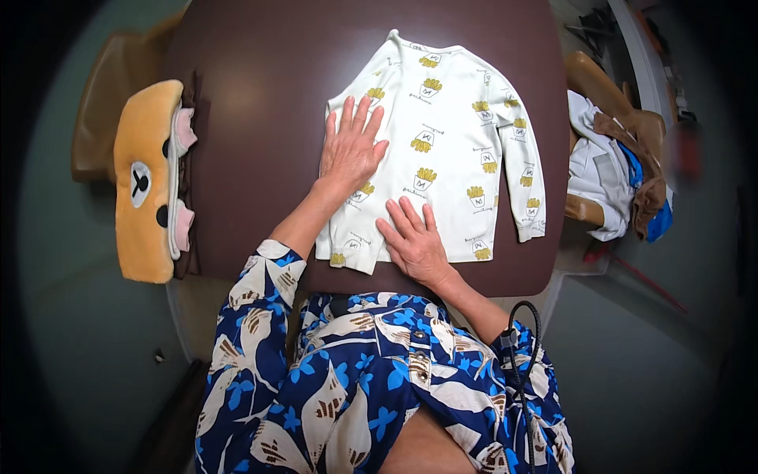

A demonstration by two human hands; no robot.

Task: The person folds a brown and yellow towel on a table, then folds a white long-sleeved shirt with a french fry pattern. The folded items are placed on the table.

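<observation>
A white long-sleeved shirt [450, 136] printed with french-fry boxes lies spread on the dark brown table [254, 118], its neckline at the far end. The sleeve on the left is folded in over the body, its cuff near the hem; the sleeve on the right hangs out beside the body. My left hand [353, 142] rests flat on the folded sleeve side, fingers a little apart. Flat on the lower middle of the shirt lies my right hand [414, 240], its fingers spread near the hem. Neither hand grips the cloth.
An orange plush item with a bear face [148, 178] lies over the table's left edge, beside a brown chair [100, 112]. To the right, a pile of white, brown and blue clothes [601, 172] rests on another brown chair [648, 127]. A black cable [524, 379] hangs by my right sleeve.
</observation>
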